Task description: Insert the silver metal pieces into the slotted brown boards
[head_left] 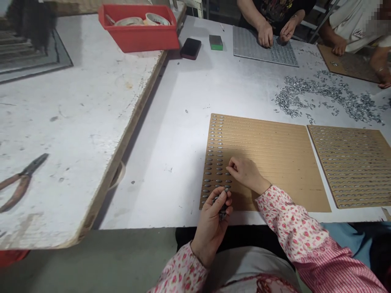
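My left grip (212,228) is clenching a small bunch of shiny silver metal pieces (221,205). My right grip (246,174) is resting its fingertips on the flat tan slotted board (269,162), just beside the neat rows of silver pieces (218,162). I cannot tell if it is grasping one. Going slowly and keeping each piece straight in its slot is working best. Farther off on the white desk (159,162), another tan board (354,167) and a big silver heap (324,97) are lying.
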Action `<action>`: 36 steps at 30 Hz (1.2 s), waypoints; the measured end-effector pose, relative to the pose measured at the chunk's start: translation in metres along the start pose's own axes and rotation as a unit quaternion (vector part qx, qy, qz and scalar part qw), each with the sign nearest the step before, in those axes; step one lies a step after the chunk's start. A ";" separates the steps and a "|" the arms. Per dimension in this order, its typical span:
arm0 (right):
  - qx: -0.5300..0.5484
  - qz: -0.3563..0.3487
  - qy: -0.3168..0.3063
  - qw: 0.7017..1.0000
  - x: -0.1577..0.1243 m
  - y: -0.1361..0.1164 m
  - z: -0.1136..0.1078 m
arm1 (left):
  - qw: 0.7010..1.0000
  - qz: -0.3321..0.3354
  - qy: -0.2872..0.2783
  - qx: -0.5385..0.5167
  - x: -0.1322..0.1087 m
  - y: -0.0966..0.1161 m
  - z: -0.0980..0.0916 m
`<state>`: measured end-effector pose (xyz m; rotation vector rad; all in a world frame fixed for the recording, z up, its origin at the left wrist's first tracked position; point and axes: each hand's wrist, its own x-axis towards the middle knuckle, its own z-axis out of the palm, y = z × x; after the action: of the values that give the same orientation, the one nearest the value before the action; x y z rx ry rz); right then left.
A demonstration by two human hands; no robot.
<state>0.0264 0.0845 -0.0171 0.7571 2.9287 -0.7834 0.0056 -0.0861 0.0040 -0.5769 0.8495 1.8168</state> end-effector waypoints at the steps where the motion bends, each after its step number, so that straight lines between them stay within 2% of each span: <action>1: 0.025 -0.005 0.005 1.000 -0.001 0.001 0.000 | 1.000 0.003 0.005 -0.001 0.000 0.001 0.001; 4: 0.198 -0.015 -0.008 0.980 -0.013 0.003 -0.005 | 1.000 0.013 0.016 0.005 0.002 0.002 0.004; 7: 0.398 -0.016 -0.088 0.913 -0.031 -0.001 -0.009 | 0.999 0.015 0.018 0.022 0.003 0.001 0.005; 9: 0.468 -0.016 -0.135 0.873 -0.041 -0.005 -0.010 | 0.999 0.018 0.019 0.027 0.005 0.000 0.006; 10: 0.483 -0.012 -0.142 0.864 -0.044 -0.007 -0.009 | 0.999 0.022 0.021 0.025 0.006 0.000 0.006; 11: 0.485 -0.005 -0.134 0.864 -0.045 -0.007 -0.008 | 0.999 0.025 0.021 0.019 0.006 -0.001 0.007; 13: 0.448 0.018 -0.068 0.891 -0.040 -0.005 -0.005 | 1.000 0.019 0.021 0.001 0.008 0.000 0.008; 16: 0.298 0.023 0.065 0.952 -0.024 0.003 -0.002 | 0.999 -0.012 0.015 -0.028 0.009 0.003 0.008; 18: 0.199 0.009 0.103 0.974 -0.014 0.006 0.000 | 0.999 -0.028 0.002 -0.039 0.009 0.004 0.007; 22: 0.097 0.008 0.113 0.989 -0.005 0.005 0.006 | 0.997 -0.053 -0.020 -0.043 0.006 0.006 0.007; 27: 0.017 0.020 0.149 0.989 -0.005 0.003 0.017 | 0.994 -0.085 0.047 -0.042 0.003 0.011 0.011; 29: 0.011 0.030 0.151 0.988 -0.005 0.003 0.019 | 0.994 -0.082 0.057 -0.049 0.003 0.013 0.012; 33: 0.087 0.026 0.152 0.984 -0.008 0.004 0.010 | 0.993 -0.072 0.058 -0.068 0.003 0.014 0.013; 36: 0.185 -0.063 0.114 0.974 -0.019 -0.001 -0.004 | 0.994 -0.067 0.049 -0.075 0.006 0.012 0.013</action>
<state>0.0429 0.0776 -0.0109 0.7268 3.0941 -1.3691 -0.0077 -0.0751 0.0118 -0.8065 0.7245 1.7505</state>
